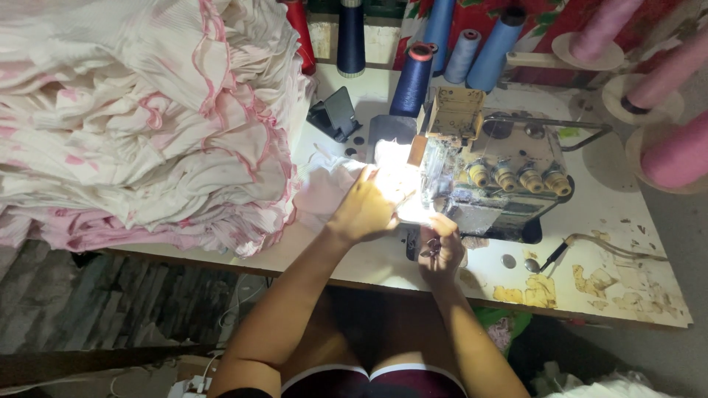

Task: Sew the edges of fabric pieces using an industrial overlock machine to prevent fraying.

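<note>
Hands: 2; left hand [365,210] flat on fabric [324,188]; right hand [440,250] pinching snips [433,247]; 1 overlock machine [501,177].

The left hand [365,210] lies flat on a pale piece of cloth [328,188] lit brightly beside the sewing machine [494,173]. The right hand [440,250] holds small snips [433,247] near the front edge of the tabletop [627,214]. A tall heap of white and pink ruffled garments [147,118] fills the left end. Blue thread cones [413,77] stand along the back edge, pink cones [675,70] at the right.
</note>
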